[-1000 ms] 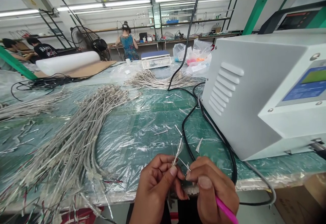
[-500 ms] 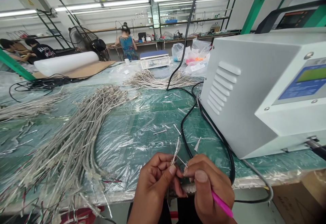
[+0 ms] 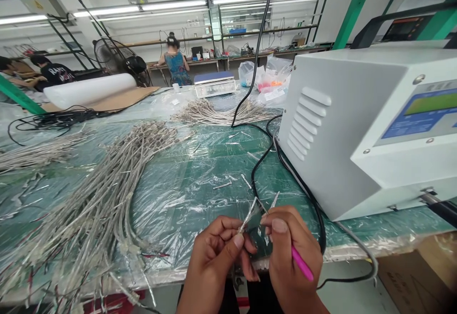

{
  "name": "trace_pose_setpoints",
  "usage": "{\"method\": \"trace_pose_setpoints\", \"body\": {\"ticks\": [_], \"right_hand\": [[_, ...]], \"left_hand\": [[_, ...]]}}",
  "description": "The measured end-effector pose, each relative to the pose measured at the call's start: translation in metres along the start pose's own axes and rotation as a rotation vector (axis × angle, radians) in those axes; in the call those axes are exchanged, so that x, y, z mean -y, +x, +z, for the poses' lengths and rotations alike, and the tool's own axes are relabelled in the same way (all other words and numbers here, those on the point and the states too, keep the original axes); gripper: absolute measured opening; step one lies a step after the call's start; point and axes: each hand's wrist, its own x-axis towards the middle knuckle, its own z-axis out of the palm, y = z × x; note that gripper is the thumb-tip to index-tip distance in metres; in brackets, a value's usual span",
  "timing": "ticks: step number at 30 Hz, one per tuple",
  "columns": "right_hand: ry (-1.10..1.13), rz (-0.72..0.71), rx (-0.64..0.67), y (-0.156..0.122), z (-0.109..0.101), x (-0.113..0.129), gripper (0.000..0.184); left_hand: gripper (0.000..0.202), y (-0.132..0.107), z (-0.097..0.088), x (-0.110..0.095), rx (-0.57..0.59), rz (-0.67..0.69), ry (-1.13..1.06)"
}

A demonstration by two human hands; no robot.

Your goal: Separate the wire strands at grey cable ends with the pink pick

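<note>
Between thumb and fingers, my left hand [image 3: 223, 247] pinches the end of a cable [image 3: 247, 217], whose silvery braided shield and foil point up and away. My right hand [image 3: 294, 252] is closed around a thin pick [image 3: 303, 263] with a pink handle and a narrow metal tip. That tip meets the upper end of the braid. A large bundle of grey-white cables [image 3: 117, 176] lies left of my hands, with stripped coloured wire ends at its near side. Small silvery scraps [image 3: 223, 186] are scattered beyond my fingers.
To the right stands a white machine [image 3: 321, 128] with a display; black cords [image 3: 253, 171] run beside it. More cables [image 3: 221, 113] lie farther back, near a scale [image 3: 214, 85] and plastic bags [image 3: 269, 78]. A person [image 3: 176, 64] works at a far bench.
The pick's tip has moved up along the braid to its far end, and my right hand has shifted slightly up with it. My left hand keeps its pinch on the cable.
</note>
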Motion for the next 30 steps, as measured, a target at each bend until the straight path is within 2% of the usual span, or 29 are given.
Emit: {"method": "trace_pose_setpoints", "body": {"ticks": [3,5,11,16,21,26,30], "right_hand": [[0.020,0.096,-0.090,0.001,0.002,0.000,0.023],[0.040,0.113,-0.100,-0.001,0.000,-0.001,0.022],[0.196,-0.153,0.143,-0.009,-0.012,-0.001,0.024],[0.208,-0.156,0.195,-0.006,-0.013,0.001,0.024],[0.206,-0.147,0.188,-0.001,-0.009,0.003,0.024],[0.156,-0.142,0.122,-0.002,-0.007,0.002,0.026],[0.063,-0.066,0.050,-0.001,-0.003,0.003,0.026]], "left_hand": [[0.013,0.000,-0.002,0.000,-0.001,-0.005,-0.048],[0.014,0.001,-0.003,0.001,-0.009,0.010,-0.061],[0.016,0.001,-0.003,0.003,-0.013,0.020,-0.052],[0.015,0.000,0.001,0.003,-0.028,0.039,-0.024],[0.015,0.001,0.003,0.001,-0.032,0.035,-0.028],[0.015,0.001,0.001,0.001,-0.021,0.018,-0.026],[0.015,0.000,0.001,0.001,-0.025,0.037,-0.031]]}}
